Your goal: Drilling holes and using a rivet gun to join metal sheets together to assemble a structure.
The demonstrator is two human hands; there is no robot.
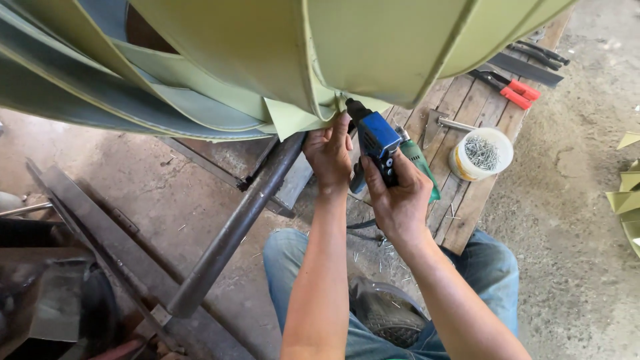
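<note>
My right hand (398, 198) grips a blue and black power drill (375, 138), its nose pointed up at the seam of a large pale green sheet-metal piece (373, 47). My left hand (328, 152) pinches the folded lower edge of that green sheet (293, 119) right beside the drill's tip. The sheet-metal piece fills the top of the view in curved overlapping panels. A second, green power tool (419, 162) lies on the wooden boards just behind my right hand.
A white tub of rivets (481, 154) stands on a wooden plank bench (467, 193), with red-handled snips (510, 87) and black-handled shears (540, 53) farther back. A dark steel pipe (233, 230) and metal rails (100, 233) cross the concrete floor. Green offcuts (627, 200) lie at right.
</note>
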